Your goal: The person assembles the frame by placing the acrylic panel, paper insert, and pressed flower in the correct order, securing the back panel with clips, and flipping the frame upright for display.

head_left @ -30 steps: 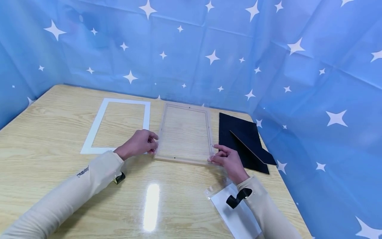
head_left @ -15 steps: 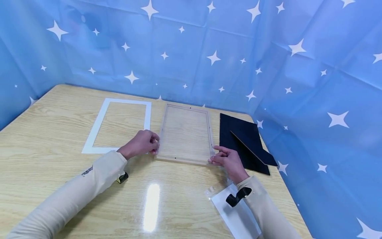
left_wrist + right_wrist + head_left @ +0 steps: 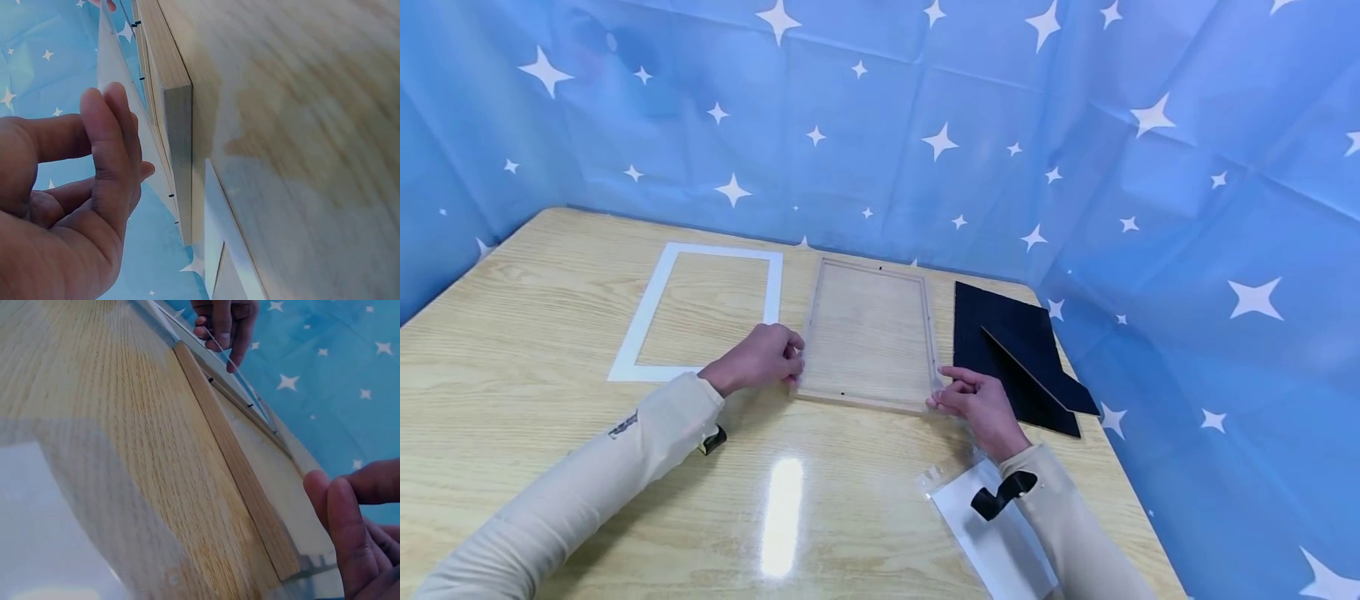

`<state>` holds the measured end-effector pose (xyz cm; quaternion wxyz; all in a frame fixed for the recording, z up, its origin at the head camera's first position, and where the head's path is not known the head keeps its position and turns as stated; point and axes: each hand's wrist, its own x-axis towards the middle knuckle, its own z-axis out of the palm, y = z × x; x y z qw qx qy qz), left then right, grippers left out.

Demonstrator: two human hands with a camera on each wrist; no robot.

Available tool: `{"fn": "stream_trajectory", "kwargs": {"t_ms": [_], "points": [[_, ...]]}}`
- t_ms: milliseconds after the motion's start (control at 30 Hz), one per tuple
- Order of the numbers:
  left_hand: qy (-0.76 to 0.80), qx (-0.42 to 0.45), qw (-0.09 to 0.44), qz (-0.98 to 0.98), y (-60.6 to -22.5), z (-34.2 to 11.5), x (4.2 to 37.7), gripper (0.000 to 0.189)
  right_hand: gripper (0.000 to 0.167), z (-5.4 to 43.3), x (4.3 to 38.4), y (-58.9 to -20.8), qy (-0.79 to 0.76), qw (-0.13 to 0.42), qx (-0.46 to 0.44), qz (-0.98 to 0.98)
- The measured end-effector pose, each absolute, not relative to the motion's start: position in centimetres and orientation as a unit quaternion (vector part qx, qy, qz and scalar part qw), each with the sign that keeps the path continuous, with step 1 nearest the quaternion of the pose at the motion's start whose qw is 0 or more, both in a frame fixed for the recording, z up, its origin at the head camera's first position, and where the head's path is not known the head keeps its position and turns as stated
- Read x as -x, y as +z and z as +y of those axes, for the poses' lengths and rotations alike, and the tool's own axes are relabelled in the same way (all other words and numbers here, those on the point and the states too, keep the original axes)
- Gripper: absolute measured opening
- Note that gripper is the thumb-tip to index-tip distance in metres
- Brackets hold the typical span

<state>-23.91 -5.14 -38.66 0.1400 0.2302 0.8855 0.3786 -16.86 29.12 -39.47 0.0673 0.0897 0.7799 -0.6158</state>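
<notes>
A light wooden picture frame (image 3: 861, 403) lies on the table in the head view. Above it, tilted against the frame in the left wrist view, is a clear thin sheet (image 3: 119, 65). My left hand (image 3: 762, 357) pinches this sheet at its left edge, near the frame's left side. On the other side, my right hand (image 3: 981, 407) holds the sheet's right edge with thumb and fingertips, close over the frame's near right corner. Small dark tabs (image 3: 210, 380) line the frame's inner edge in the right wrist view.
A white mat border (image 3: 651, 317) lies left of the frame. To the right is a black backing board (image 3: 992, 308) with its stand leg (image 3: 1037, 371) folded out. White paper in a clear sleeve (image 3: 988, 525) lies under the right forearm. A star-patterned blue cloth (image 3: 865, 108) hangs behind the table.
The left forearm has shifted slightly right, and the head view has moved a little. Both hands keep their places at the clear sheet's sides.
</notes>
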Motion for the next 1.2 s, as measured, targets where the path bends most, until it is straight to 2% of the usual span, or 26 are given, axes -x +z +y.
{"fn": "stream_trajectory", "kwargs": {"t_ms": [367,533,600,867,1033,1200], "points": [[0.384,-0.228,0.138,0.884,-38.82,-4.82,24.26,0.037,0.051,29.10,17.10,-39.76,-0.620,0.070,-0.101,0.775],[0.382,-0.235,0.126,0.885,-38.76,-4.58,24.20,0.018,0.047,29.10,17.18,-39.65,-0.613,0.062,-0.102,0.781],[0.380,-0.237,0.122,0.886,-38.74,-4.53,24.15,0.016,0.045,29.13,17.21,-39.65,-0.605,0.058,-0.100,0.788],[0.377,-0.230,0.123,0.889,-38.67,-4.44,24.10,0.038,0.045,29.08,17.38,-40.00,-0.601,0.050,-0.094,0.792],[0.362,-0.239,0.108,0.895,-38.99,-4.42,24.20,0.019,0.049,29.06,17.20,-39.97,-0.582,0.049,-0.089,0.807],[0.336,-0.243,0.108,0.904,-38.97,-4.61,24.06,0.016,0.052,28.99,17.06,-39.74,-0.537,0.042,-0.072,0.839]]}}
